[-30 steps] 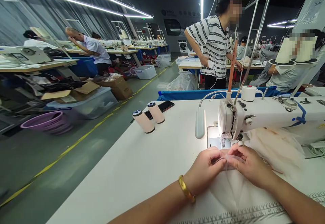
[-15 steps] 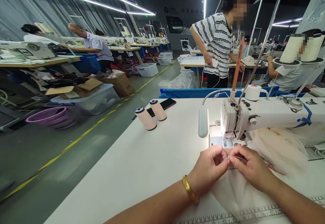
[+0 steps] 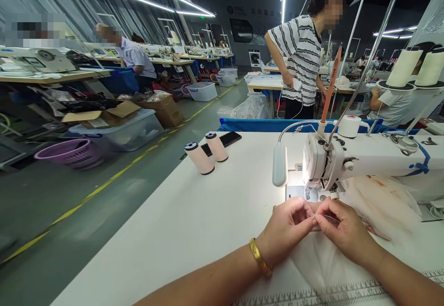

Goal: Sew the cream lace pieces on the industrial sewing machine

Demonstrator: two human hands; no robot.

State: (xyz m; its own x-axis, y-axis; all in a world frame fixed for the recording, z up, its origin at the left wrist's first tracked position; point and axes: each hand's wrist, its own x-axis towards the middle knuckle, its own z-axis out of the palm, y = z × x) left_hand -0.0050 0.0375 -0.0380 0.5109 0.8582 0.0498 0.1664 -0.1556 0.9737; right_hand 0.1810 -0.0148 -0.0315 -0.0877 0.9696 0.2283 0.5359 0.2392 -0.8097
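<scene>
Pale sheer cloth (image 3: 321, 260) is spread nearest the camera, reaching down to a marked ruler (image 3: 312, 298) laid across the white table (image 3: 208, 227); which of the two lies on top cannot be made out. Its upper edge is pinched between thumb and fingers by the left hand (image 3: 286, 225), above whose wrist a gold bracelet (image 3: 259, 257) is worn, and by the right hand (image 3: 345, 227). The two sets of fingertips are brought almost together, just in front of the sewing machine's needle area.

Compared with half a second ago, little has been altered: the view has been shifted slightly, while the same pinch is kept. The edge is thus still being handled by the fingers, and the held part has not been placed under the needle.

Beside the right hand, an orange-red item (image 3: 376, 233) is partly covered by a bundle of pale fabric (image 3: 385, 204). Beyond, the sewing machine (image 3: 374, 156) is lit by a small lamp (image 3: 279, 165). Farther left, two thread cones (image 3: 200, 159) are stood beside a phone (image 3: 233, 138). Across the aisle, a co-worker in a striped shirt (image 3: 301, 61) is seen standing.
</scene>
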